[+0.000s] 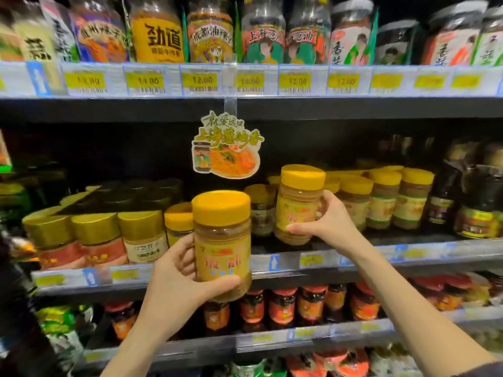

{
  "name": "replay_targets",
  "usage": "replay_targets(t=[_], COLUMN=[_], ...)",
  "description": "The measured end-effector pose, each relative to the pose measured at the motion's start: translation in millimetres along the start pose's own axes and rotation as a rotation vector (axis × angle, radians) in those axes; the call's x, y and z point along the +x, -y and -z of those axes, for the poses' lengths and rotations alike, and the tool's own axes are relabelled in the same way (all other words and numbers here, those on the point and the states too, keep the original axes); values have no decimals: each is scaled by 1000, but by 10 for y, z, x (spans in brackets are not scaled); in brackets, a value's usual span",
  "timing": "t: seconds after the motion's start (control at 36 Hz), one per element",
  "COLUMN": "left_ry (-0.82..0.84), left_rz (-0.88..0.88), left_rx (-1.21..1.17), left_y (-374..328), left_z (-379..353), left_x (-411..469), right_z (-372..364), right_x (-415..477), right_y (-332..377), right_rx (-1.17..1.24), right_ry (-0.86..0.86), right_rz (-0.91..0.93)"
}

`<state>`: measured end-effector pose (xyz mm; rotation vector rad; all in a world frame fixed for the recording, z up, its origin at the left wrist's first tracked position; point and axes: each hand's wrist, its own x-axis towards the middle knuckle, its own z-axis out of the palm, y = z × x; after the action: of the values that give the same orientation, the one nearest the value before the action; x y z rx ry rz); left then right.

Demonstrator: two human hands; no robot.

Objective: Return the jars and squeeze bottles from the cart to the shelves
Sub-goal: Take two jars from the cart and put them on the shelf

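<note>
My left hand [174, 270] grips a yellow-lidded jar [221, 240] with a yellow label, held upright in front of the middle shelf's edge [190, 270]. My right hand [326, 221] holds a second, matching yellow-lidded jar [298, 202], upright just above the middle shelf, in a gap between other jars. More jars of the same kind [381, 200] stand in rows to its right. The cart is out of sight.
Gold-lidded jars [95, 238] fill the middle shelf's left side, dark bottles [479, 202] its right. A cardboard promo tag [226, 148] hangs from the upper shelf just above the gap. The top shelf holds tall jars [209, 34]; red-labelled jars [283, 306] line the lower shelf.
</note>
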<state>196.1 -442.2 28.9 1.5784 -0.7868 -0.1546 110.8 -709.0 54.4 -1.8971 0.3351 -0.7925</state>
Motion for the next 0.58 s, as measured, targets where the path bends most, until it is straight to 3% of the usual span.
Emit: replay_targets(t=[0.58], left_ry=[-133], left_rz=[25], left_rx=[56], left_y=[-41], left_z=[-129], left_x=[-144], right_z=[-218], right_x=[422], right_y=[-382], right_rx=[-117], right_ry=[353], right_rz=[-105])
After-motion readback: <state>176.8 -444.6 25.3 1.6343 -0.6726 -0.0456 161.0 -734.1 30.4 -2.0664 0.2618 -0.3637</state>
